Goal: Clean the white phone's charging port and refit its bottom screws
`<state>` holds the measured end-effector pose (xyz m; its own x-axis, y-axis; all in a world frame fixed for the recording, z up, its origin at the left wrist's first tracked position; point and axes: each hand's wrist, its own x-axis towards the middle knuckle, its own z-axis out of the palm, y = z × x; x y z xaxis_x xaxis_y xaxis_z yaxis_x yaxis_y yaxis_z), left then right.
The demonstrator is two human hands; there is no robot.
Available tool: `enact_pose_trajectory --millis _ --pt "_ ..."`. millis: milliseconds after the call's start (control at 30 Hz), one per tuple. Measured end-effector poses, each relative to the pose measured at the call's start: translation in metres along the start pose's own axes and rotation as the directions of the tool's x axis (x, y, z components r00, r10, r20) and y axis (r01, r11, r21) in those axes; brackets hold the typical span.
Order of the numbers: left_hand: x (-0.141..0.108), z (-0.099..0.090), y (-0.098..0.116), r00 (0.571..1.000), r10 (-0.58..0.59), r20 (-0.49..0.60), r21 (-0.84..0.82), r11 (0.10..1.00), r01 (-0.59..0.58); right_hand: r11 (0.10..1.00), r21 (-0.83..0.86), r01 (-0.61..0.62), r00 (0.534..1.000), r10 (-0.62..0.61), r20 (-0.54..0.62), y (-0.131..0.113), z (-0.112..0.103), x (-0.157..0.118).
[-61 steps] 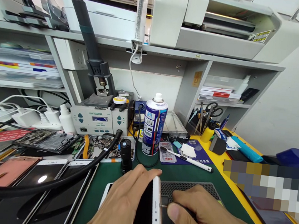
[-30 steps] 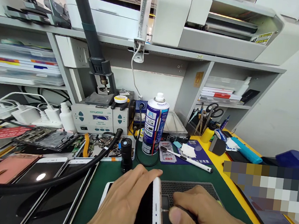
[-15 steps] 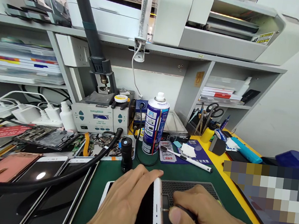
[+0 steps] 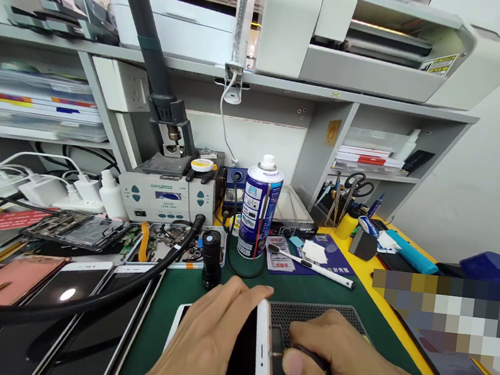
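A white-framed phone (image 4: 264, 351) is tilted up on its long side at the bottom centre, its dark screen facing left. My left hand (image 4: 210, 333) wraps over the screen side and grips it, the index fingertip at the top corner. My right hand (image 4: 330, 359) is closed round the dark handle of a small screwdriver (image 4: 277, 354), whose thin metal tip touches the phone's edge. Under the right hand lies a grey perforated mat (image 4: 326, 310). Another white-edged phone (image 4: 175, 320) lies partly hidden beneath my left hand.
Several phones (image 4: 83, 307) lie at the left, crossed by a thick black hose (image 4: 120, 299). A black flashlight (image 4: 212, 258) and a spray can (image 4: 260, 210) stand beyond my hands. A white brush (image 4: 324, 271) lies behind the mat; a dark phone (image 4: 459, 368) rests at the right.
Both hands keep almost the same place and grip. The phone and screwdriver tip have shifted very slightly. At the far right, the blurred patch has drawn back, showing more of the dark phone.
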<state>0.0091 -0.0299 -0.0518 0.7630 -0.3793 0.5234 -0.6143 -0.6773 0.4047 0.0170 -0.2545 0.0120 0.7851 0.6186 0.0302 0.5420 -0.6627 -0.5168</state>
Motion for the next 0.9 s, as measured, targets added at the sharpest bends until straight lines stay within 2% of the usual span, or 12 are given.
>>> enact_pose_trajectory --millis 300,667,900 --pt "0.003 -0.018 0.017 0.993 -0.108 0.039 -0.046 0.993 0.11 0.999 0.015 0.029 1.0 -0.029 -0.005 0.002 0.0 0.001" --pt "0.007 -0.027 0.019 0.993 -0.085 0.078 -0.093 0.991 0.092 0.998 0.03 0.059 0.997 -0.06 0.041 0.006 0.0 0.002" --pt "0.01 -0.03 0.023 0.992 -0.072 0.102 -0.132 0.988 0.085 0.998 0.011 0.057 0.998 -0.057 0.0 0.005 0.002 0.0"
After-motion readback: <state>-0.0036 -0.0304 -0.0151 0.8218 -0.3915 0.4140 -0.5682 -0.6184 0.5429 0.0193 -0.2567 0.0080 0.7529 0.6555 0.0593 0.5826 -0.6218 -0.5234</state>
